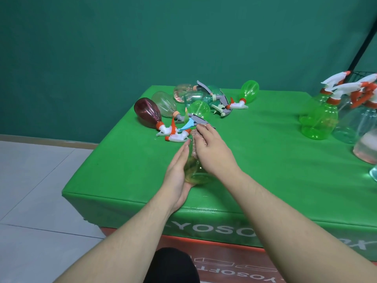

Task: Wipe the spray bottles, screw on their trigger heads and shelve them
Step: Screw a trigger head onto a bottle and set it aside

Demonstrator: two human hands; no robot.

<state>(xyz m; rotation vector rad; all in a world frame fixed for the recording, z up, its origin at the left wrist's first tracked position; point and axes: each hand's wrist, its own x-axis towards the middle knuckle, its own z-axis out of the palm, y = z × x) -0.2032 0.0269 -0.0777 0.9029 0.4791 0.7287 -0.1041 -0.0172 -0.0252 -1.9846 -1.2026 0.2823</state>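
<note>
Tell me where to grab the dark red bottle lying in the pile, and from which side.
Grip the dark red bottle around its wide belly, coming from the left: that side is open, and it lies on its side with its orange collar and white trigger head pointing right into the tangle of other heads, so the neck is crowded.

From my remote seat I saw a table (265, 160) wrapped in a bright green cover, white letters printed along its front edge. Below that edge ran an orange-red panel (224, 262) with more white lettering and line drawings. A dark teal backdrop (102, 48) hung behind the table. Pale floor tiles (30, 180) lay to the left, meeting a tan baseboard (40, 139). A black pole (363, 43) slanted up at the far right.
</note>
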